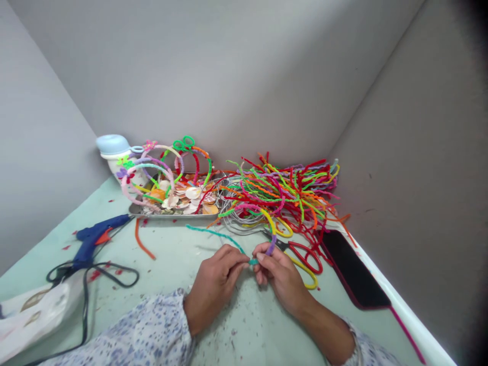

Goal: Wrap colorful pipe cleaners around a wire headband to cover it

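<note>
My left hand (213, 277) pinches a teal pipe cleaner (224, 236), its loose end trailing up and left over the table. My right hand (285, 279) grips a curved headband (272, 223) wrapped in purple, yellow, pink and green. Between the two hands, a short teal stretch is wound on the band's near end. My fingertips nearly meet there. Just beyond my right hand lie red-handled scissors (307, 254) and yellow-handled scissors (284, 229), partly overlapping. The far part of the band lies before a heap of colourful pipe cleaners (285, 185).
A metal tray (175, 218) holds shells and several finished headbands (131, 195). Behind it stands a white container with a blue lid (113, 145). A blue glue gun (89, 241) and its black cord lie left, an orange pipe cleaner (142, 241) nearby. Right is a phone (353, 269). Walls enclose the table.
</note>
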The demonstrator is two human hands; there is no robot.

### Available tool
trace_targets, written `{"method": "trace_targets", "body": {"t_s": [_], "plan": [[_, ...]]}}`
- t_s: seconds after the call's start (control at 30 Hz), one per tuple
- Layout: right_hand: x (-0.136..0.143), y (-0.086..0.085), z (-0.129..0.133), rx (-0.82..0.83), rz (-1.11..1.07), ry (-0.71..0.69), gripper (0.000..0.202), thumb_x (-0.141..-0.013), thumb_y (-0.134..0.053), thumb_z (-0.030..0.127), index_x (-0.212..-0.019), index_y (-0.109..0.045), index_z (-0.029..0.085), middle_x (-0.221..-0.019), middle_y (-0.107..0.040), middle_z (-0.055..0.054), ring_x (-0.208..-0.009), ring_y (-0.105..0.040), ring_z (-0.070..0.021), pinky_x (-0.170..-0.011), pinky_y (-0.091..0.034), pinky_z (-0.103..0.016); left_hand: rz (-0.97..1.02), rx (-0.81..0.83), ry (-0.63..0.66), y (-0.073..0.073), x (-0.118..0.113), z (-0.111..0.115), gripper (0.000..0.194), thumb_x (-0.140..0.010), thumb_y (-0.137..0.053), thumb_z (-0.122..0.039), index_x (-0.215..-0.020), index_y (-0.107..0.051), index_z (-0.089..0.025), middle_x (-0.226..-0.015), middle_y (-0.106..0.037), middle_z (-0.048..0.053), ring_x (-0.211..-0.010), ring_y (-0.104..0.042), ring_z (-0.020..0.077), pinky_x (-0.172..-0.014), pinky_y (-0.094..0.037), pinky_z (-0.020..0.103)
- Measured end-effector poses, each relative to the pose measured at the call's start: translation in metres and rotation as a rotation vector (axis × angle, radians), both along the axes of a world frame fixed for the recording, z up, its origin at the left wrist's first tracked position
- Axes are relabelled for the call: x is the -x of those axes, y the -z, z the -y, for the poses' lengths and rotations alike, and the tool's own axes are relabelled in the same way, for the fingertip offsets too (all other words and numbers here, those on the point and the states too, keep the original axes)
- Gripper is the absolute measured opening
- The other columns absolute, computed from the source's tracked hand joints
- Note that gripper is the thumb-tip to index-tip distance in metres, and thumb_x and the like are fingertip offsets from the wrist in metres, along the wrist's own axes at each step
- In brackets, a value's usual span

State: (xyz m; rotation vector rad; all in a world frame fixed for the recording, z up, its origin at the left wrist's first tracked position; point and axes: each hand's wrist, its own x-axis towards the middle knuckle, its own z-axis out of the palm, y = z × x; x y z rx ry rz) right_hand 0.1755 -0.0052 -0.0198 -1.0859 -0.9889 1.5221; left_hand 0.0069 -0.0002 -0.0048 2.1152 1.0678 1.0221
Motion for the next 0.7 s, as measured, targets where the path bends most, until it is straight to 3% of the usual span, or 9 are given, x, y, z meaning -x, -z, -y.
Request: {"method": "trace_targets", "body": {"t_s": [0.4, 0.7], "plan": [[0.0011, -0.0019, 0.0026, -0.011, 0.054, -0.005, 0.022, -0.082, -0.057, 0.038, -0.087, -0.053, 0.017, -0.059, -0.058, 0.003, -0.048, -0.050, -0.0084, -0.048, -0.035, -0.021, -0.093, 0.051, 0.023, -0.0037, 0.0000, 0.0002, 0.019, -0.094, -0.043, -0.021, -0.089, -0.061, -0.018, -0.085, -0.059, 0.003, -0.081, -0.057, 0.0139, -0.073, -0.044, 0.025], [0.0002, -0.0006, 0.0015, -0.001, 0.015, 0.012, 0.023, -0.080, -0.059, 0.038, -0.087, -0.053, 0.018, -0.058, -0.058, 0.004, -0.047, -0.050, -0.0086, -0.047, -0.036, -0.021, -0.044, 0.020, -0.041, 0.0002, 0.0001, -0.0001, 0.011, -0.091, -0.052, -0.023, -0.094, -0.061, -0.019, -0.086, -0.060, 0.002, -0.079, -0.057, 0.0130, -0.070, -0.043, 0.023]]}}
